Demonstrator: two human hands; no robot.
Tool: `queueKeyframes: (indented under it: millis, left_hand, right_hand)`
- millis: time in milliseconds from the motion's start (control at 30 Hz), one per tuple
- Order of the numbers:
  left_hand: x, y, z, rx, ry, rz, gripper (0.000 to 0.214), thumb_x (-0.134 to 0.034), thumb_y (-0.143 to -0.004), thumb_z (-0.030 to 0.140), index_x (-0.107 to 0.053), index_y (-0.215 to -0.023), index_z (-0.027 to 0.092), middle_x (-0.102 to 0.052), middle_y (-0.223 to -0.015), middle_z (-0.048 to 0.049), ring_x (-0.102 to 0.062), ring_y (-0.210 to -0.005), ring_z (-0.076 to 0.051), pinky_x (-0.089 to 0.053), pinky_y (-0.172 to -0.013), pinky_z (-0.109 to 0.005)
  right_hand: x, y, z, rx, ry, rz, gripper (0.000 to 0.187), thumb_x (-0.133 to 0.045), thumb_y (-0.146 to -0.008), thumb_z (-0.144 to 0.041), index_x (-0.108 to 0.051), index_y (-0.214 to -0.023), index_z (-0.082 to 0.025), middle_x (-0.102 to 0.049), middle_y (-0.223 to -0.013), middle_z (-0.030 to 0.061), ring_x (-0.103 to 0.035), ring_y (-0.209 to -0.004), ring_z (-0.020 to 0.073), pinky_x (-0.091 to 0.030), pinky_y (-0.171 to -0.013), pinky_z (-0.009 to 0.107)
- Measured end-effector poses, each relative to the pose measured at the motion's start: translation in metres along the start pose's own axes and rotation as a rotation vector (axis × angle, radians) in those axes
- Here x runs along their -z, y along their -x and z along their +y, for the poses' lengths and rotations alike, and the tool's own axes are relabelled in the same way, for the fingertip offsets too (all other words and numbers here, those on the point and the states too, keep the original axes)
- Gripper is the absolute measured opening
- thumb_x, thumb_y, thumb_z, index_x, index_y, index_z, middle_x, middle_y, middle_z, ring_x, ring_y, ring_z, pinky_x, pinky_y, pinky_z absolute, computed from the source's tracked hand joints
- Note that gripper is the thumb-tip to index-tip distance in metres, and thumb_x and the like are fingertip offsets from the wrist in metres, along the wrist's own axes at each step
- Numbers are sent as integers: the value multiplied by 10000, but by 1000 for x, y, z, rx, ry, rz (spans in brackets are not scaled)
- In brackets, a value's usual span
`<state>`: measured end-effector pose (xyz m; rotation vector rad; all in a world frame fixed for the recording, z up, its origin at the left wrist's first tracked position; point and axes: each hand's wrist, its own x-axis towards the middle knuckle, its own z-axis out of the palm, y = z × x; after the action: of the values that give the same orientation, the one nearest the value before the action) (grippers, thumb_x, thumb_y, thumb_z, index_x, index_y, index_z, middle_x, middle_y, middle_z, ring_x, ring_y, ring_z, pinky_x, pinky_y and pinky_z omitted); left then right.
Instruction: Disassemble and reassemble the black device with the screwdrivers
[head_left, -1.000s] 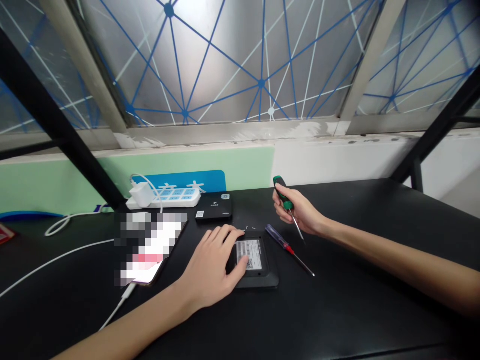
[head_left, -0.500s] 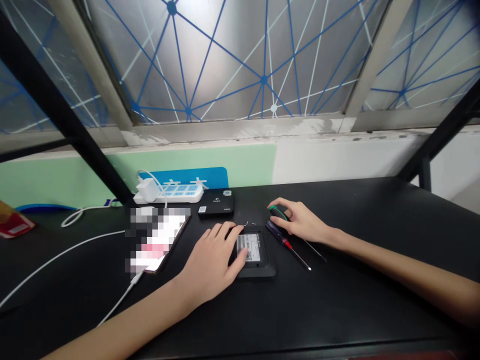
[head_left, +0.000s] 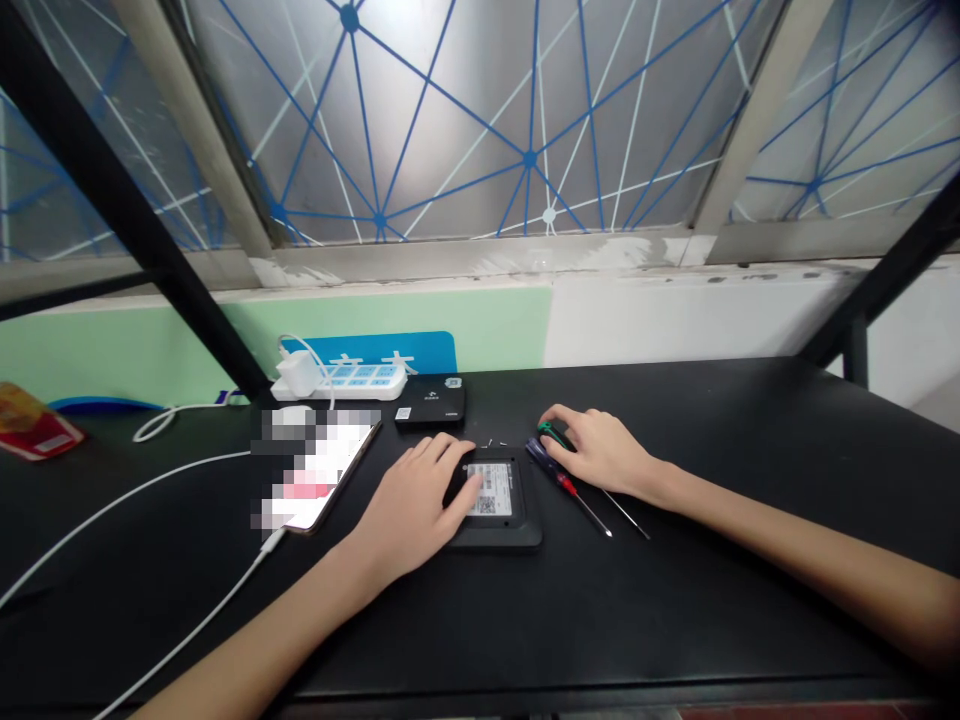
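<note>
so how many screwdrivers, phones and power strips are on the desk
screwdrivers: 2 (green-handled screwdriver, blue-handled screwdriver)
phones: 1 (phone)
power strips: 1 (white power strip)
total: 4

Bare left arm [head_left: 262,630], bare right arm [head_left: 787,540]

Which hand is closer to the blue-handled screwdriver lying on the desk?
The right hand, right beside the blue-handled screwdriver; the left hand is farther off, resting on the black drive case.
</note>
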<state>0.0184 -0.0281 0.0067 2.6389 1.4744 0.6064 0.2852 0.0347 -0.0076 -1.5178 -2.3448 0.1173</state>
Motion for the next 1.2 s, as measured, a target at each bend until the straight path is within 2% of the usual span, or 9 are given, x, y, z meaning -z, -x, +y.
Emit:
queueKeyframes:
  millis: [167,333,433,533,633,733,900,1000,1200]
  left_hand:
    - [-1,-3,-13,36,61,44,257,-431,-981,322,-590,-1151,214,-604,-1078,-66,-581,-1018,-235,-473,-859,-373]
    - [-3,-5,-17,152,80,1,249,-441,-972,366,-605,-1104,233,-574,-847,-1,-570,-716,-168,-444,-652,-301]
    - [-4,-5,-18,163,101,6,245,-451,-963,372,-609,-1088,233,-535,-736,24,-546,-670,-162,-430,-648,-298]
    - [-4,-5,-17,153,105,25,239,-449,-961,370,-609,-1066,227,-532,-725,19,-551,-696,-175,-432,-662,-306]
    - [-4,-5,-18,142,104,25,248,-434,-964,370,-606,-1071,226,-542,-737,13,-556,-697,-177,-428,-649,-301]
    - [-1,-5,-20,132,88,-16,269,-429,-964,377,-610,-1098,230,-552,-721,14,-567,-679,-176,-410,-612,-286]
    - [7,-5,-26,96,69,-55,307,-355,-992,338,-601,-1151,246,-624,-753,-4,-620,-729,-197,-415,-625,-286]
    - [10,-6,-28,114,42,-59,301,-351,-988,330,-609,-1119,245,-651,-784,-15,-633,-738,-206,-414,-632,-289]
    - [12,-9,-33,160,28,-101,258,-372,-981,355,-599,-927,246,-594,-639,20,-577,-586,-187,-328,-546,-277]
  right_hand:
    - [3,1,-1,47,-21,-12,322,-440,-931,-457,-602,-1077,-220,-516,-522,-32,-466,-476,157,-321,-595,280]
    - [5,0,1,72,-44,-34,255,-516,-858,-330,-608,-1064,-211,-484,-491,-56,-418,-442,134,-332,-603,279]
    - [6,1,0,50,-59,-46,221,-527,-836,-302,-612,-1018,-209,-480,-479,-56,-415,-432,132,-318,-577,271]
    - [7,2,-3,31,-44,-41,218,-511,-872,-355,-617,-994,-209,-501,-489,-41,-440,-439,140,-306,-563,271]
    - [9,3,-7,27,4,-1,326,-471,-917,-477,-621,-1024,-209,-533,-518,-18,-481,-468,157,-307,-563,277]
    - [11,5,-11,62,42,59,388,-494,-902,-537,-624,-1079,-217,-614,-644,23,-553,-559,181,-317,-556,275]
    - [11,9,-15,205,32,171,260,-548,-886,-419,-661,-1028,-232,-643,-1076,97,-592,-923,257,-449,-667,317]
    - [9,9,-14,248,-21,147,231,-542,-897,-364,-657,-1048,-234,-638,-1123,89,-578,-968,257,-493,-757,359]
    - [6,7,-10,257,-94,69,200,-547,-893,-312,-667,-1023,-218,-665,-1034,71,-616,-929,239,-496,-810,369]
